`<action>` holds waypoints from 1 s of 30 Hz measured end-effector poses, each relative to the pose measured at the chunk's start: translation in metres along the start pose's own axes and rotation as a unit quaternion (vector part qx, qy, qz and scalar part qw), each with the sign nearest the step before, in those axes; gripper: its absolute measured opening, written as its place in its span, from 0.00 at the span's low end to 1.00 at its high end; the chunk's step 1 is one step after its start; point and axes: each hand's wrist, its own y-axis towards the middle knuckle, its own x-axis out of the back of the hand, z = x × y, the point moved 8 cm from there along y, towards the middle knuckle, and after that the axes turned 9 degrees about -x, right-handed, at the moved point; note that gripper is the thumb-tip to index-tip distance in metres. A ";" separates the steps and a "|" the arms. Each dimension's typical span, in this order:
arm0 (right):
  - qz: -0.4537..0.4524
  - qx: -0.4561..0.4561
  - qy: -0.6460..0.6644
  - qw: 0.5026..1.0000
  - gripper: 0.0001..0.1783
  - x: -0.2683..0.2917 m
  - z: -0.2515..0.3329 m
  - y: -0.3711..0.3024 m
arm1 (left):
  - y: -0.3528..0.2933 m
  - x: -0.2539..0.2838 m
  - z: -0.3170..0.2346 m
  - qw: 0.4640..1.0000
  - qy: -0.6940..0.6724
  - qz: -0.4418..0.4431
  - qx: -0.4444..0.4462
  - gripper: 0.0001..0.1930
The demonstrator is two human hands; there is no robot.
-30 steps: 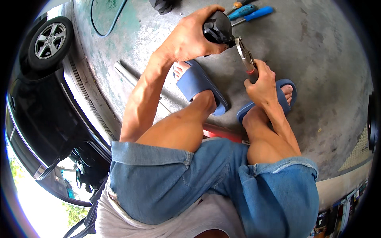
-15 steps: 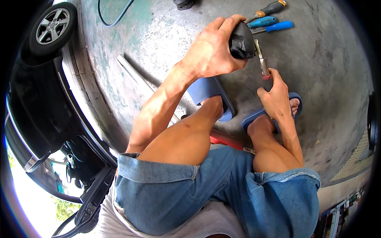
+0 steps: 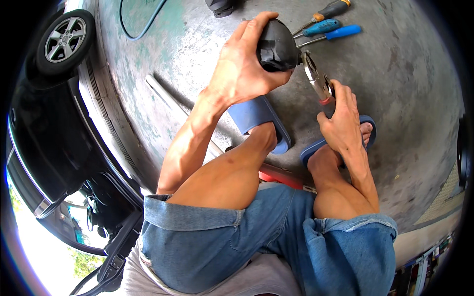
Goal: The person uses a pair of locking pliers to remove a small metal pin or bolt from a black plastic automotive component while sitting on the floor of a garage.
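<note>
Above the floor (image 3: 400, 98), your left hand (image 3: 243, 69) is spread around a rounded black part (image 3: 280, 43), and your right hand (image 3: 343, 121) is wrapped around the pliers (image 3: 320, 87).

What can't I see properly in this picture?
In the head view:
Black dome: left side, behind the left hand.
Pliers: handles, mostly hidden by the right hand.
Pole: middle, behind the left forearm.
Black lump: top, cut off by the upper edge.
</note>
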 end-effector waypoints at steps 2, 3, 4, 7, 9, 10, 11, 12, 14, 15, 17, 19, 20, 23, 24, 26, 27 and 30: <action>-0.003 0.004 0.011 1.000 0.38 0.003 0.002 0.000 | 0.001 0.004 -0.005 1.000 -0.002 0.000 -0.002 0.44; -0.003 0.010 0.020 1.000 0.39 0.003 0.003 0.000 | 0.001 0.005 -0.005 1.000 -0.004 -0.002 -0.001 0.44; -0.006 0.008 0.020 1.000 0.39 0.003 0.003 -0.001 | 0.002 0.007 -0.007 1.000 -0.009 -0.003 -0.014 0.45; -0.042 0.046 0.025 0.998 0.39 0.008 0.008 -0.002 | 0.001 0.007 -0.013 0.999 0.013 0.018 -0.036 0.45; -0.036 0.042 0.006 0.998 0.40 0.007 0.008 -0.002 | -0.001 0.005 -0.015 0.997 0.036 0.012 -0.061 0.46; -0.036 0.040 0.006 0.999 0.40 0.007 0.006 -0.002 | -0.002 0.004 -0.017 0.995 0.057 0.005 -0.086 0.46; -0.035 0.038 0.005 0.999 0.40 0.006 0.004 -0.002 | -0.002 0.001 -0.015 0.995 0.055 0.006 -0.086 0.46; -0.034 0.036 0.003 0.999 0.40 0.005 0.002 -0.003 | -0.002 0.000 -0.013 0.995 0.055 0.005 -0.086 0.46; -0.036 0.039 0.008 0.999 0.40 0.005 0.003 -0.003 | -0.004 -0.001 -0.013 0.995 0.059 0.005 -0.084 0.46; -0.038 0.041 0.012 0.998 0.40 0.005 0.004 -0.003 | -0.006 -0.004 -0.013 0.995 0.058 0.016 -0.085 0.47; -0.035 0.043 0.009 0.998 0.40 0.006 0.005 0.000 | -0.010 -0.009 -0.014 0.994 0.056 0.028 -0.086 0.47; -0.033 0.044 0.006 0.998 0.40 0.005 0.006 0.001 | -0.013 -0.008 -0.015 0.995 0.051 0.011 -0.080 0.48; -0.034 0.044 0.003 0.998 0.40 0.005 0.005 0.000 | -0.013 -0.008 -0.016 0.995 0.050 0.011 -0.080 0.48; -0.035 0.043 -0.004 0.998 0.40 0.005 0.005 -0.001 | -0.014 -0.007 -0.010 0.998 0.037 0.002 -0.044 0.49; -0.035 0.041 -0.011 0.998 0.40 0.005 0.005 -0.001 | -0.014 -0.007 -0.011 0.998 0.038 0.002 -0.058 0.50; -0.037 0.040 -0.007 0.998 0.40 0.006 0.006 -0.001 | -0.014 -0.008 -0.013 0.997 0.038 0.003 -0.072 0.50; -0.039 0.041 -0.004 0.998 0.40 0.007 0.006 0.000 | -0.013 -0.008 -0.013 0.997 0.036 0.006 -0.067 0.50; -0.041 0.044 -0.005 0.998 0.40 0.006 0.005 0.000 | -0.013 -0.009 -0.013 0.997 0.041 0.010 -0.067 0.50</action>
